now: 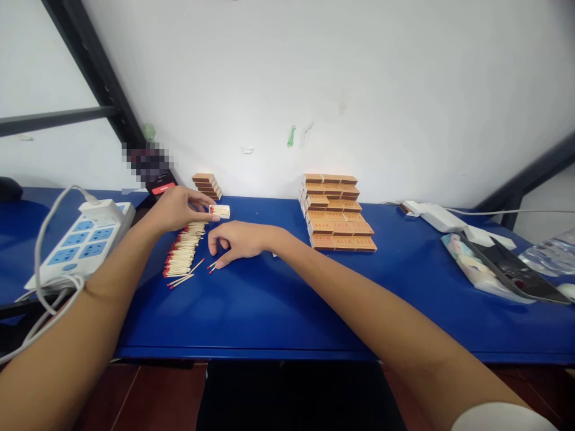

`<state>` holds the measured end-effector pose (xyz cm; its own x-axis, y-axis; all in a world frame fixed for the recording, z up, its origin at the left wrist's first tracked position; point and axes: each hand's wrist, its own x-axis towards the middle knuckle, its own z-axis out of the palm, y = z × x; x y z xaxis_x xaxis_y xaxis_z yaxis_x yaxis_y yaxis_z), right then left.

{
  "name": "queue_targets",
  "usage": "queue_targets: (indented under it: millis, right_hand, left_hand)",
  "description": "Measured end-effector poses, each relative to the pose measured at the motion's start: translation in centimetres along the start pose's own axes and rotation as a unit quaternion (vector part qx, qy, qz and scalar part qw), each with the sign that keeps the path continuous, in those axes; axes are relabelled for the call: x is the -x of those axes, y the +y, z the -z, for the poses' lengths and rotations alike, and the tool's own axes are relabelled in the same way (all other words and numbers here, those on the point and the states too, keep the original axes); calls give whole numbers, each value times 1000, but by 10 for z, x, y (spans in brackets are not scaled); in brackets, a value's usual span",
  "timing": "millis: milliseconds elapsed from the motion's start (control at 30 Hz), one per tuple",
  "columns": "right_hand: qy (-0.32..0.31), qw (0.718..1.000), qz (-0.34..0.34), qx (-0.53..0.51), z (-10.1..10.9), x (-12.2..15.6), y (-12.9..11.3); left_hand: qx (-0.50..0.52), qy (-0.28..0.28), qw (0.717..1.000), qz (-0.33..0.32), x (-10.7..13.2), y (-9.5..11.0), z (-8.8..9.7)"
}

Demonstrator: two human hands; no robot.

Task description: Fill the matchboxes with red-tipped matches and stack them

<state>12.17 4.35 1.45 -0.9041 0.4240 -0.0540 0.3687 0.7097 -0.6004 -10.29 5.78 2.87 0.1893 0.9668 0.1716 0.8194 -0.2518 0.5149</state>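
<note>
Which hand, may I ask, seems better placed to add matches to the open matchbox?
Probably the right hand: it is at loose matches, while the left hand holds the open matchbox.

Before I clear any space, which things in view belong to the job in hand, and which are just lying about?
Job in hand:
- open matchbox, at the left hand
- matches, some at the right hand
- small matchbox stack and larger matchbox stack, probably

Apparently lying about:
- power strip
- plastic packet
- dark flat item

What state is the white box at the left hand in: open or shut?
Open: the white box shows matches inside, with no cover over them.
</note>
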Motion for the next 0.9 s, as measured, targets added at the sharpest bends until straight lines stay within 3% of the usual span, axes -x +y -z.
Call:
queue_targets:
  millis: [167,300,467,633,767,900]
  right_hand:
    - [-34,999,-7,16,-2,-1,-2]
    - [-21,999,-34,28,5,1,-1]
    - [103,992,-65,30,23,6,9]
    - [255,952,-137,101,22,5,16]
    - [275,945,-135,114,16,2,20]
    - [297,946,-84,98,14,0,15]
  left_hand:
    - [0,5,1000,8,2,2,0]
    - [25,-6,1000,5,1,1,-1]
    - [67,-24,997,-13,2,1,-3]
    - [62,-44,996,-40,4,9,-6]
    - [69,-56,995,-46,5,13,-7]
    - [78,-40,995,-43,4,8,-6]
